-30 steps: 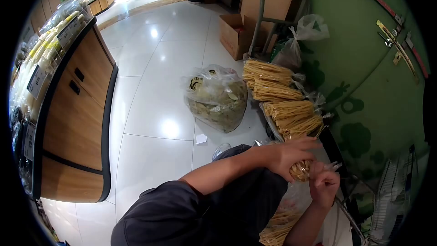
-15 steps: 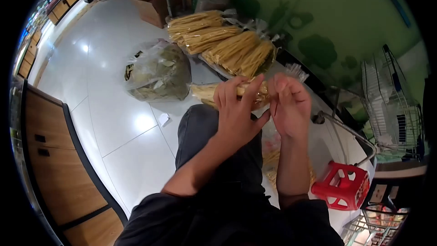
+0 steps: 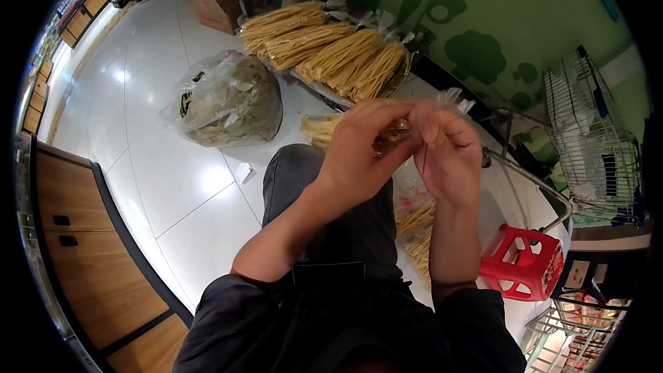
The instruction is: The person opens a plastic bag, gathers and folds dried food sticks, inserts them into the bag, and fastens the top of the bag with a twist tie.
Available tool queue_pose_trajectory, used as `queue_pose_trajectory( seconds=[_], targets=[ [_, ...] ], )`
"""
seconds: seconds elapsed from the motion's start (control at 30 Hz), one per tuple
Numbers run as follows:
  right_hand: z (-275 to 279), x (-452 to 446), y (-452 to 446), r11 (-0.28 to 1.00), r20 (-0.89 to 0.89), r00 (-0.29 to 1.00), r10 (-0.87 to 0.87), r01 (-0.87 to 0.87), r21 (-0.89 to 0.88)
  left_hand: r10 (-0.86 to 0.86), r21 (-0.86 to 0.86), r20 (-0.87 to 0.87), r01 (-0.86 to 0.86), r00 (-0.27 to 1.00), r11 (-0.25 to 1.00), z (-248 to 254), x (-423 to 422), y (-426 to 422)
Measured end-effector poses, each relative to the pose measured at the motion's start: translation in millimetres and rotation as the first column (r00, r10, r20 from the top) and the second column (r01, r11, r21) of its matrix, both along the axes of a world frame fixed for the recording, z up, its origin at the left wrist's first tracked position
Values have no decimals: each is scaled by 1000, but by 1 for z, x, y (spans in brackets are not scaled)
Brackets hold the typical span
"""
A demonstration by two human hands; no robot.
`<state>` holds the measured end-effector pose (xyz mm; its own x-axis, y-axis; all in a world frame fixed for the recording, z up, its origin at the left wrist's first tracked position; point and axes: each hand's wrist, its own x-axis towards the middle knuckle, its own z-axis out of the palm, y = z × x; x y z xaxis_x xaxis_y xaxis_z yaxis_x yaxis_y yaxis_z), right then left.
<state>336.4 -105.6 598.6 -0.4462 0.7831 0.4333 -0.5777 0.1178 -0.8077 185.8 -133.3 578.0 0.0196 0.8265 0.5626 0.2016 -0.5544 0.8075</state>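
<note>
Both hands meet over my lap at the neck of a clear bag of yellow sticks (image 3: pixel 319 131), which extends to the left beneath them. My left hand (image 3: pixel 369 141) curls round the gathered plastic, thumb and fingers nearly touching my other hand. With its fingertips pinched together, my right hand (image 3: pixel 445 141) grips the bag's neck, and a thin dark strand hangs below the pinch. Crinkled clear plastic (image 3: pixel 456 100) sticks out beyond the fingers. Several bagged bundles of yellow sticks (image 3: pixel 338 48) lie just ahead. More sticks (image 3: pixel 418 252) are on the floor beside my leg.
A large clear bag of dried leaves (image 3: pixel 238 107) stands on the left floor, near a white scrap (image 3: pixel 244 172). A cardboard box (image 3: pixel 214 3) is at the back. On the right are a red stool (image 3: pixel 523 262) and a wire cart (image 3: pixel 590 141); a wooden cabinet (image 3: pixel 97 249) is at left.
My view has turned towards the right, bringing the red stool into sight. My left hand has drawn in from an open spread over the bag to close at its neck beside my right hand.
</note>
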Motion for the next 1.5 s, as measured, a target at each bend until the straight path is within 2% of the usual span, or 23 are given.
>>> queue_pose_trajectory(
  seconds=[0.03,0.07,0.13,0.23,0.37,0.43,0.47,0.57,0.63,0.67,0.73,0.77,0.83,0.97,1.03,1.13,1.23,1.37,1.43,1.5],
  targets=[
    [2,0,-4,998,26,998,-53,53,24,24,12,69,-25,997,1000,1,4,-1],
    [2,4,-8,998,24,998,-53,52,26,25,13,67,-26,997,1000,1,8,-4],
    [6,10,-14,990,154,978,-141,142,3,60,-38,104,-57,993,998,3,12,-7],
    [16,8,-21,982,227,956,-185,175,67,94,2,48,-95,994,996,-1,15,-6],
    [20,19,-29,990,275,954,-118,136,-45,83,16,58,-84,995,996,-5,20,-11],
    [22,23,-28,979,315,934,-169,123,161,99,35,16,-100,995,994,-6,20,-11],
    [24,28,-30,978,311,934,-179,133,161,89,36,11,-90,996,995,-7,21,-10],
    [22,44,-35,927,390,855,-343,240,289,122,52,25,-123,992,991,-10,25,-7],
    [12,48,-35,823,320,760,-565,495,279,86,-45,129,-80,988,996,-11,28,-10],
    [11,50,-36,814,313,753,-579,515,267,70,-79,159,-58,985,995,-11,29,-11],
    [8,54,-35,819,503,671,-545,554,150,32,-176,167,-2,985,984,-6,29,-14],
    [5,54,-34,804,496,664,-560,579,133,5,-184,150,23,989,983,-7,28,-13],
    [-4,48,-32,748,528,547,-650,582,318,1,-108,18,1,1000,994,-10,24,-10],
    [0,33,-36,730,496,581,-645,660,176,-72,-68,41,75,997,995,-10,21,-10],
    [1,30,-36,744,510,566,-648,614,264,-63,-168,145,87,987,982,-2,20,-14],
    [11,25,-40,759,530,574,-624,607,237,-63,-169,155,89,986,981,-5,15,-13],
    [11,24,-38,770,541,573,-616,582,260,-20,-158,58,29,998,987,-10,10,-15],
    [8,27,-35,786,549,571,-611,521,333,-9,-128,69,18,998,992,-10,15,-17],
    [10,28,-34,844,554,656,-513,503,186,11,-85,84,-4,996,996,-14,18,-17],
    [4,27,-33,853,532,688,-493,502,141,30,-57,56,-27,998,998,-13,23,-18]
  ],
)
